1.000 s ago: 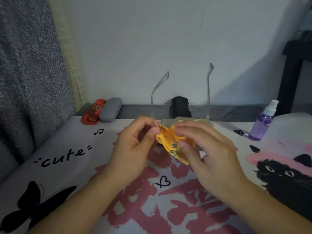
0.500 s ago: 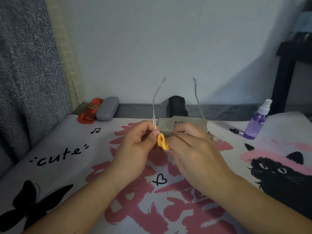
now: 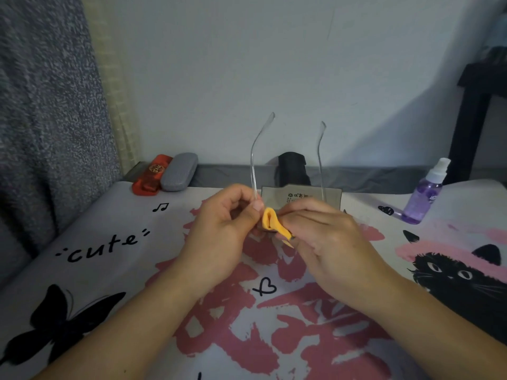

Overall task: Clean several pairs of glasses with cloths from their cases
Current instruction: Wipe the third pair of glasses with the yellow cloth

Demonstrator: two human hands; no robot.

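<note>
A pair of clear-framed glasses [image 3: 255, 157] stands with both temple arms pointing up, above the printed bed cover. My left hand [image 3: 225, 229] pinches the frame at the base of the left temple arm. My right hand [image 3: 323, 237] holds a folded yellow cloth [image 3: 271, 223] pinched around a lens; the lenses themselves are hidden behind my fingers and the cloth. A grey cloth or pouch [image 3: 299, 194] lies flat just behind my hands.
A red case [image 3: 152, 175] and a grey case [image 3: 178, 171] lie side by side at the back left. A black object [image 3: 292, 167] stands against the wall. A purple spray bottle [image 3: 424, 197] stands at the right, near a dark table leg [image 3: 466, 127].
The yellow cloth has been gathered from a spread bunch into a tight fold at the lens. The temple arms have swung closer together and shifted slightly.
</note>
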